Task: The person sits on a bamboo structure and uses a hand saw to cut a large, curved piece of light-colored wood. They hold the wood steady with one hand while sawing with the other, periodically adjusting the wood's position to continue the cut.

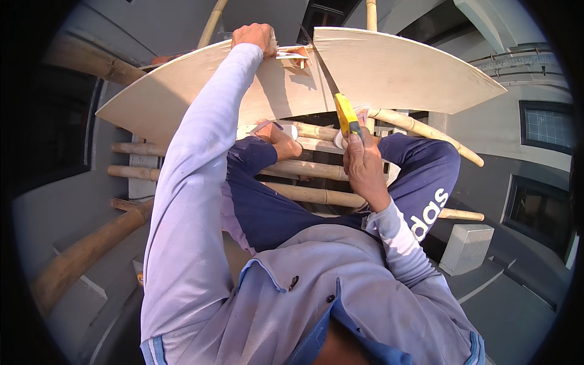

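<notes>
Pale, thin wooden sheet (404, 70) lies beyond the person's bent knees, notched at its far edge. Round tan bamboo poles (325, 195) crowd the space below and around. Grey rectangular block (469, 248) off right. Yellow-handled handsaw (344, 108): blade slants along the notch's right side. Right hand (365, 163) wrapped round its handle; left hand (254, 38) clamped over the sheet's far edge. Splintered orange-and-white fragment (294, 56) in the notch.

Place: we appear to be on an outdoor building site.
Scaffold: we see round bamboo poles (316, 193) running crosswise beneath us, gaps between them.
Building: grey walls (505, 182) flank us, with dark-framed windows (547, 126) at right.
Light: we notice sharp sun shadows.
Carpentry: a yellow-handled handsaw (345, 112), a pale wooden board (401, 70).
</notes>
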`<move>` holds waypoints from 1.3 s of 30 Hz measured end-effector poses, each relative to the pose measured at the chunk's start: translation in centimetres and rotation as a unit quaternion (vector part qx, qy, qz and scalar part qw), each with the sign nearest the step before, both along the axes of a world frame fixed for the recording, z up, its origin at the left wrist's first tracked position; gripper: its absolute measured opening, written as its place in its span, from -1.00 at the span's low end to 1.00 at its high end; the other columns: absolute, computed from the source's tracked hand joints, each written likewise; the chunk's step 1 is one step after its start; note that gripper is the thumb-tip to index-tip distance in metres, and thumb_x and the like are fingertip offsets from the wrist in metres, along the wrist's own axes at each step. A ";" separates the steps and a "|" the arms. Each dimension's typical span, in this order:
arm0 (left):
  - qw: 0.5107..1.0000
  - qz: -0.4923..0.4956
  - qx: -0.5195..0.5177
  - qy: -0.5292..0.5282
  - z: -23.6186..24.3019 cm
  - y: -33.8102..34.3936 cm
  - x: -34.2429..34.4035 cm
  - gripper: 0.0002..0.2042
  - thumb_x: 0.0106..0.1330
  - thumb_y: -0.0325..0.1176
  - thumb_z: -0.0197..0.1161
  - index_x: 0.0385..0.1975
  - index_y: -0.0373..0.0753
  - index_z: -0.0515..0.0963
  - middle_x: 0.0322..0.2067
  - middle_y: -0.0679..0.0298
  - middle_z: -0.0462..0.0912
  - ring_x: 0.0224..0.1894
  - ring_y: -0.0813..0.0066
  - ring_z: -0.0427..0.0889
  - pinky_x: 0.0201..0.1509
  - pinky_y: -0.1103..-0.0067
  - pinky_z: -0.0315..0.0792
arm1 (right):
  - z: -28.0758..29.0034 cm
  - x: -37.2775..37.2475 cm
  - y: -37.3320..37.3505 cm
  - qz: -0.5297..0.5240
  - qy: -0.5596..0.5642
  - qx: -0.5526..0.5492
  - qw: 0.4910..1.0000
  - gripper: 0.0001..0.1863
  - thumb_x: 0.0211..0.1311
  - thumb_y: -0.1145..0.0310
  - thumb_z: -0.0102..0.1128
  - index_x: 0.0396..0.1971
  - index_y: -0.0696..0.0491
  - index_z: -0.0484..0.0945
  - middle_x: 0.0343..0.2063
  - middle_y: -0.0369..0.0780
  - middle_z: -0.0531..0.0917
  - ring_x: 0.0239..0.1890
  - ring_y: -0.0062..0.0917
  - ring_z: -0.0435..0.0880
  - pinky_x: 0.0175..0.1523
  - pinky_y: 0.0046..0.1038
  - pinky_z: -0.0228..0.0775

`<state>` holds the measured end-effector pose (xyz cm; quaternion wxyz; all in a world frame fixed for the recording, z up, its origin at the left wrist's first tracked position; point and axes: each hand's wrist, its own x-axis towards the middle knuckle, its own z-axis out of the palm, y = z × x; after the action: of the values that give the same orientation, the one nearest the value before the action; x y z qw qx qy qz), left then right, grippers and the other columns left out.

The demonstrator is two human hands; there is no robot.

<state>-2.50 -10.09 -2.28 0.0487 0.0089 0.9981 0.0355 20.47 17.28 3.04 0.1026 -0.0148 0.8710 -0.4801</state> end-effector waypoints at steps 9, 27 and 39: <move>1.000 0.014 0.008 -0.007 -0.8 -0.5 -0.3 -0.58 -0.05 -0.13 0.47 -0.13 -0.06 0.72 -0.18 0.09 0.76 -0.10 0.10 0.74 0.04 0.31 0.58 | 2.1 6.6 0.9 -0.006 -0.041 -0.054 0.998 -0.56 0.59 0.08 -0.23 -0.06 0.19 0.43 -0.67 -0.16 0.40 -0.63 -0.33 0.48 -0.49 -0.31 0.27; 0.999 -0.006 0.004 0.036 -0.3 1.4 -0.4 -0.57 -0.07 -0.07 0.51 -0.15 -0.05 0.73 -0.18 0.10 0.76 -0.09 0.10 0.74 0.05 0.31 0.57 | -3.6 -5.2 -1.7 -0.005 0.048 -0.003 0.999 -0.61 0.57 0.10 -0.16 -0.20 0.18 0.40 -0.59 0.01 0.47 -0.52 -0.05 0.46 -0.39 -0.22 0.32; 1.000 -0.011 0.019 0.016 -0.5 1.4 -0.6 -0.61 -0.02 -0.13 0.44 -0.13 -0.02 0.73 -0.19 0.11 0.76 -0.11 0.10 0.74 0.04 0.32 0.57 | -2.5 -4.0 -1.5 0.012 0.096 0.008 0.995 -0.55 0.58 0.05 -0.21 -0.19 0.19 0.40 -0.60 -0.02 0.46 -0.59 -0.08 0.46 -0.41 -0.22 0.34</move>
<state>-3.11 -8.69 -2.81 0.0328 0.0214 0.9978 0.0541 16.51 15.79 0.58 0.0242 -0.0704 0.8806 -0.4680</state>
